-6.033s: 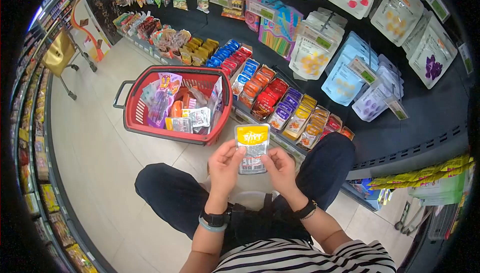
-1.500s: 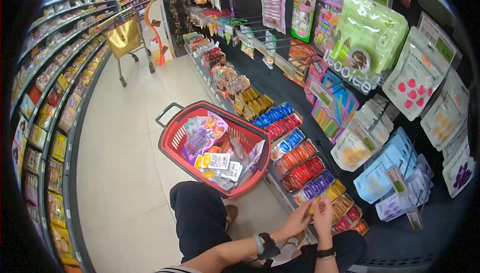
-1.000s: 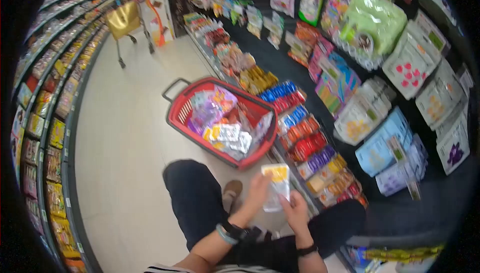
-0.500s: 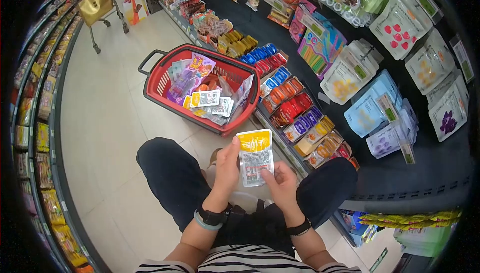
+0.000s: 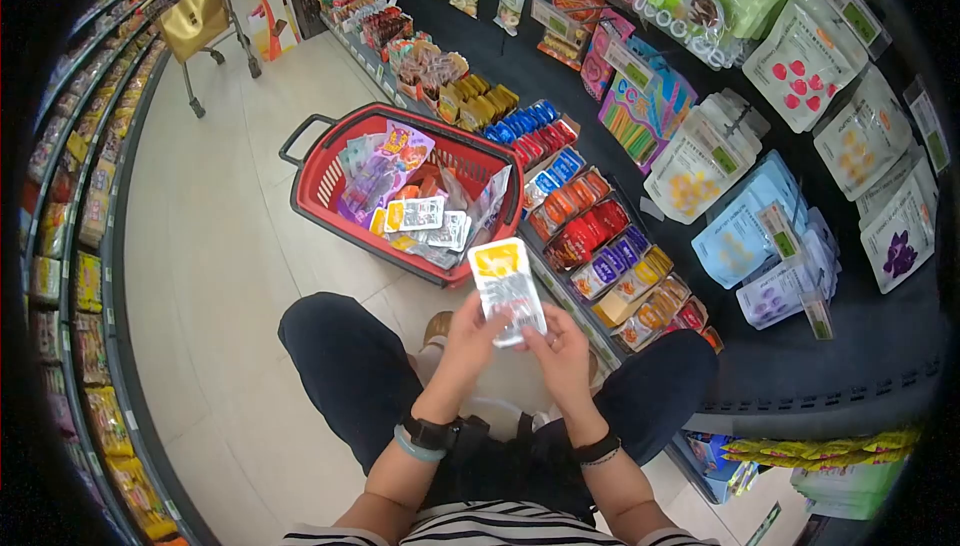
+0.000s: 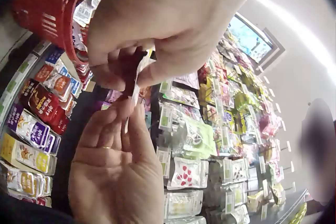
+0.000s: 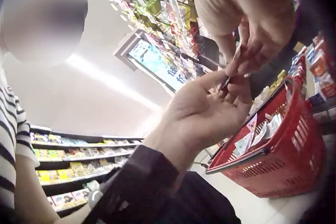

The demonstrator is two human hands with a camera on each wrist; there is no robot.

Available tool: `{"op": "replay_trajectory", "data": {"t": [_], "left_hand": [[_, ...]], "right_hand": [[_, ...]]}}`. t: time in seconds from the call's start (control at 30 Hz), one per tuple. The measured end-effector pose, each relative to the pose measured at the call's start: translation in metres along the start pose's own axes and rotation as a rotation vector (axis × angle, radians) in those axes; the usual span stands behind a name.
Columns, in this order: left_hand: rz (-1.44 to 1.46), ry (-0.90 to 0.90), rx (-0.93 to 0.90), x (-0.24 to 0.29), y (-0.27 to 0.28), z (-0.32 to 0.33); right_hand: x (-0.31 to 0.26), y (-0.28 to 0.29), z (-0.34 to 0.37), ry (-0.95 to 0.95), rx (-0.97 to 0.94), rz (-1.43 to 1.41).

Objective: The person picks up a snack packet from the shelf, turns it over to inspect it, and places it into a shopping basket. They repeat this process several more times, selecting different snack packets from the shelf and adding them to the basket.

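Observation:
A flat packet with a yellow top and silvery printed lower part (image 5: 508, 291) is tilted between both hands above the lap. The left hand (image 5: 474, 338) pinches its lower left side; the right hand (image 5: 560, 351) grips the lower right corner, thumb on the face. Seen from the left wrist, the packet (image 6: 137, 79) is nearly edge-on, between the left hand (image 6: 157, 19) above and the ringed right hand (image 6: 118, 166) below. In the right wrist view, the left hand (image 7: 202, 111) and right hand (image 7: 244, 11) meet at the packet's edge.
A red basket (image 5: 305, 201) holding several packets stands on the floor beyond the hands. Boxed snacks (image 5: 590, 236) line the low shelf on the right, under hanging pouches (image 5: 805, 56). A cart with a gold bag (image 5: 195, 24) stands at the far left, beside long shelves.
Since half a second ago the packet has tilted and risen slightly, and the left hand has slid to its lower part. Earlier, both hands were at the shelf boxes, then came back over the lap.

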State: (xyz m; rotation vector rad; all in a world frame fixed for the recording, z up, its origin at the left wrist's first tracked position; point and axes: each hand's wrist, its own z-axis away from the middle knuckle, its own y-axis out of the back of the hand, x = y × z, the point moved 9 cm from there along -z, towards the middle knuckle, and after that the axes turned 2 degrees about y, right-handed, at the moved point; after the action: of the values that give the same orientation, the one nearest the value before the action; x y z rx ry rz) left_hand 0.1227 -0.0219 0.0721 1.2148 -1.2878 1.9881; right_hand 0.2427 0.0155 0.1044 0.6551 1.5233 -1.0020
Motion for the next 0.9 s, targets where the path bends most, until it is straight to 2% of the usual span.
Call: {"op": "replay_trajectory", "data": {"t": [0.13,0.2,0.27,0.33,0.4,0.43,0.5,0.53,0.6,0.7,0.73,0.8,0.83,0.9], "left_hand": [[0.094,0.0,0.183,0.012,0.039,-0.041],[0.092,0.034,0.213,0.003,0.063,-0.056],[0.246,0.223,0.193,-0.034,0.074,-0.063],[0.211,0.292,0.105,-0.046,0.049,-0.052],[0.176,0.38,0.016,-0.075,0.028,-0.037],[0.095,0.427,-0.039,-0.093,0.017,-0.031],[0.013,0.483,-0.114,-0.122,-0.005,-0.025],[-0.03,0.525,-0.17,-0.135,-0.019,-0.022],[-0.129,0.601,-0.259,-0.153,-0.049,-0.02],[-0.161,0.636,-0.363,-0.178,-0.088,-0.03],[-0.162,0.641,-0.368,-0.187,-0.099,-0.037],[-0.235,0.674,-0.409,-0.211,-0.119,-0.048],[-0.237,0.678,-0.413,-0.22,-0.127,-0.054],[-0.31,0.744,-0.382,-0.242,-0.135,-0.064]], "right_hand": [[-0.004,-0.002,-0.009,0.051,-0.041,-0.026],[0.004,-0.001,-0.009,-0.001,-0.079,-0.046],[0.021,0.013,-0.01,-0.013,-0.064,-0.001],[0.038,0.038,-0.015,-0.024,-0.01,0.046],[0.054,0.066,-0.016,-0.043,0.038,0.25],[0.06,0.082,-0.019,-0.044,0.079,0.249],[0.06,0.125,-0.03,0.003,0.214,0.63],[0.069,0.145,-0.038,-0.001,0.235,0.634],[0.073,0.199,-0.05,0.037,0.444,0.832],[0.066,0.248,-0.078,0.066,0.516,0.999],[0.063,0.258,-0.087,0.062,0.522,1.0],[0.07,0.287,-0.097,-0.153,0.602,1.175],[0.072,0.296,-0.097,-0.156,0.607,1.175],[0.065,0.302,-0.094,-0.034,0.615,1.271]]}}
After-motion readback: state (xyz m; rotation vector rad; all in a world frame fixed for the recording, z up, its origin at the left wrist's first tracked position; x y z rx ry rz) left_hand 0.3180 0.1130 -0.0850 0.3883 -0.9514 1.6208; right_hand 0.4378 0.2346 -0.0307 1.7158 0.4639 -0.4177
